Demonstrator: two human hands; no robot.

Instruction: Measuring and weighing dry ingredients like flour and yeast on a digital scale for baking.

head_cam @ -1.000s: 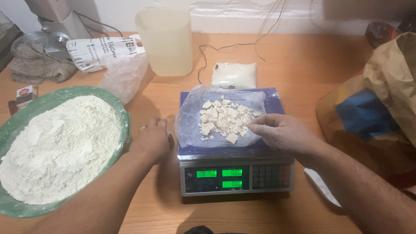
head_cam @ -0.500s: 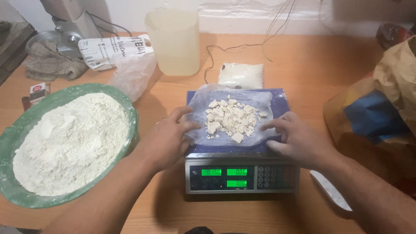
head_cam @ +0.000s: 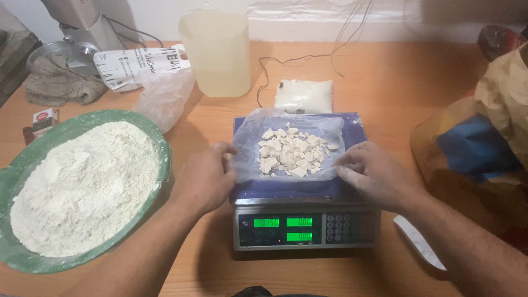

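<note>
Left hand (head_cam: 206,179) and right hand (head_cam: 374,173) each pinched an edge of the clear plastic sheet (head_cam: 291,146) holding pale crumbled chunks (head_cam: 291,154) atop the scale (head_cam: 305,220); fingertips partly hidden beneath plastic.

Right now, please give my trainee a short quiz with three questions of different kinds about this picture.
1. True or false: both hands grip the clear plastic sheet on the scale.
2. What lies on that sheet? A) pale crumbly chunks B) eggs C) coins
3. Which hand is nearer the green bowl of flour?

Key
1. True: left hand and right hand each pinch an edge.
2. A, the pale chunks.
3. The left hand.
</note>
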